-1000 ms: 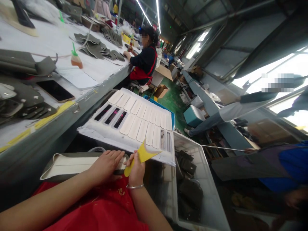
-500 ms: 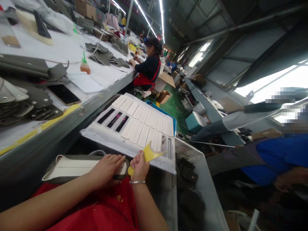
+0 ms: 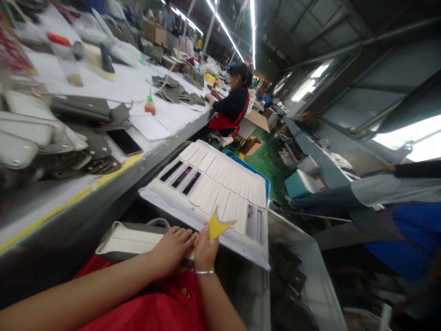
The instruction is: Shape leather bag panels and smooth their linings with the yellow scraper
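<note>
My right hand (image 3: 206, 252), with a bracelet at the wrist, is closed on a flat yellow scraper (image 3: 219, 224) whose notched, pointed end sticks out past the fingers. Beside it, almost touching, my left hand (image 3: 172, 252) lies with its fingers stretched over the right end of a dark grey-green piece with a cream panel (image 3: 132, 240). That piece rests across my lap, on a red apron (image 3: 151, 305). Its right end is hidden under both hands. Just beyond the hands is a white-covered board (image 3: 165, 202) with rows of cream strips (image 3: 217, 199).
At left runs a long table (image 3: 119, 87) bearing a phone (image 3: 124, 141), stacked grey pieces (image 3: 99, 147) and a small glue bottle (image 3: 149, 108). A pale bin (image 3: 303, 257) stands at my right. One co-worker (image 3: 230, 103) sits ahead; another person in blue (image 3: 401, 239) is at right.
The whole view has shifted, so things appear further right. My right hand has come closer to my left hand and to the piece's end, still holding the scraper.
</note>
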